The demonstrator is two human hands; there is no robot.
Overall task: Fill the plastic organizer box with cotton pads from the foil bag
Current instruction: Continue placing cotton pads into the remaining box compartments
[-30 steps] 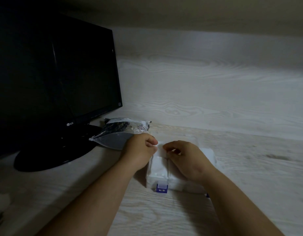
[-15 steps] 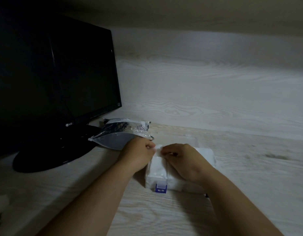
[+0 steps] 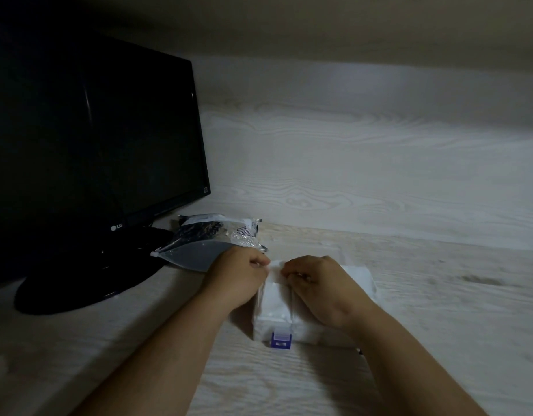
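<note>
A clear plastic organizer box (image 3: 272,313) with a purple latch (image 3: 281,339) on its near side sits on the wooden desk, packed with white cotton pads. My left hand (image 3: 236,276) and my right hand (image 3: 317,285) meet over the box's far left part and pinch a white cotton pad (image 3: 275,264) between their fingertips. The foil bag (image 3: 212,240), silver with a clear crinkled top, lies on the desk just behind my left hand.
A black LG monitor (image 3: 88,145) on a round black stand (image 3: 85,280) fills the left. A pale wood-grain wall (image 3: 364,163) rises behind the desk (image 3: 439,295), and a shelf hangs overhead.
Both hands have drawn closer together over the pad, the fingertips now almost touching. The box and bag have stayed where they were.
</note>
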